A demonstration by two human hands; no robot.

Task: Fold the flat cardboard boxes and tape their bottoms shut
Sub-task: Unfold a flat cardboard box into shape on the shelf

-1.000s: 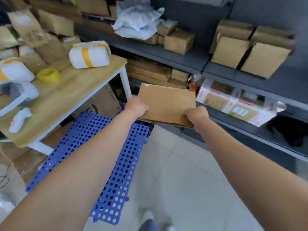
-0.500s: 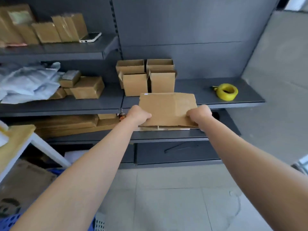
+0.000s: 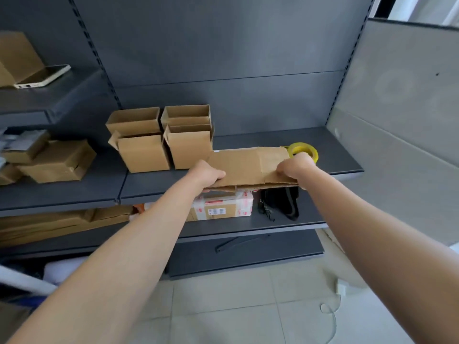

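I held the flat cardboard box point(image 3: 248, 167) out in front of me, nearly level, over the front edge of the gray shelf point(image 3: 342, 155). My left grip point(image 3: 208, 173) was curled round its left edge and my right grip point(image 3: 296, 167) round its right edge — both pinched the card. A yellow tape roll point(image 3: 304, 149) lay on the shelf just behind my right grip. Four open boxes point(image 3: 159, 140) stood close together further left. One shelf down sat a labelled parcel point(image 3: 223, 207) and a black bag point(image 3: 280, 202).
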